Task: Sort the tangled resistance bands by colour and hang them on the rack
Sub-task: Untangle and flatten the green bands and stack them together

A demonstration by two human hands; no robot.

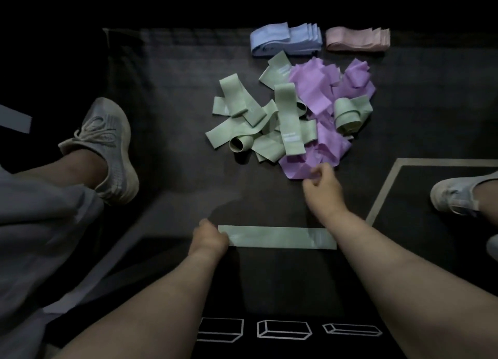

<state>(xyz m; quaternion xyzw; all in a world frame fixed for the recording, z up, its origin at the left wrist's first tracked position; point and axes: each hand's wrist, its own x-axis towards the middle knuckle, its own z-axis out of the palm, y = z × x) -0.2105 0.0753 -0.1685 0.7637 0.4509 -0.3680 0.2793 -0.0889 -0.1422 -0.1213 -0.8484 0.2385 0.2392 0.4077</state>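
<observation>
A tangled heap lies on the dark mat: several green bands (258, 121) on its left, purple bands (326, 94) on its right. One green band (277, 237) lies flat and straight near me. My left hand (208, 236) grips its left end. My right hand (322, 184) pinches the near edge of a purple band (296, 167) at the front of the heap. Behind the heap sit a stack of blue bands (285, 39) and a stack of pink bands (357, 39). No rack is clearly in view.
My left shoe (113, 148) and bent leg lie at the left, my right shoe (458, 194) at the right edge. A grey line (385, 189) marks the mat on the right. White box outlines (283, 329) are printed at the bottom.
</observation>
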